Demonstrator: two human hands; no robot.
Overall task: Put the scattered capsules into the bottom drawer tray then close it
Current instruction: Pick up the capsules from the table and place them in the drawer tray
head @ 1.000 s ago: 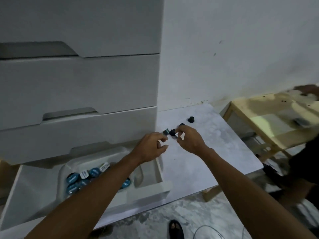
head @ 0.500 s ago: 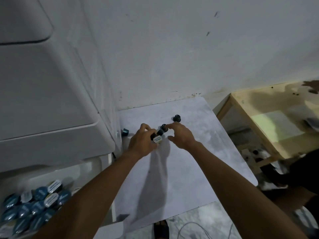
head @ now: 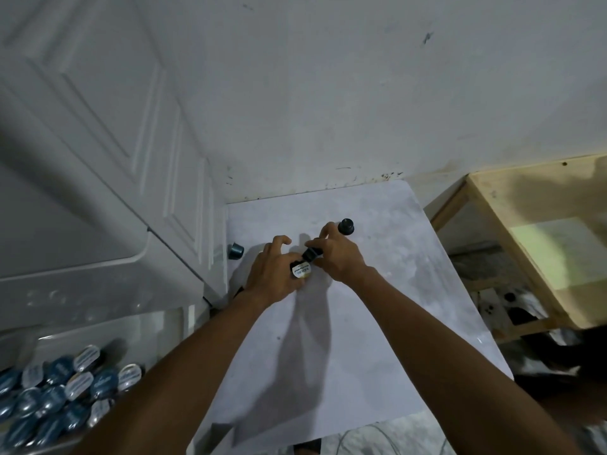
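The gathering step is under way on the white table (head: 361,323). The left hand (head: 274,274) has its fingers curled round a white-lidded capsule (head: 300,270), lid facing up. The right hand (head: 340,256) pinches a dark capsule (head: 310,253) at its thumb side, while its fingertips (head: 323,232) stretch toward a black capsule (head: 346,226) standing just beyond them; I cannot tell whether they touch it. 1 blue capsule (head: 236,251) lies on its side right against the foot of the cabinet (head: 98,159), left of both hands.

The bottom drawer is pulled out at the lower left, and its tray (head: 108,326) already holds a pile of capsules (head: 56,399).

By my reckoning, 2 loose capsules are left on the table. The next move calls for a small fingertip grip on the black one without dropping what the right hand carries, then a reach to the blue one, tight to the cabinet, before both hands carry their loads down to the tray and the drawer gets pushed shut.
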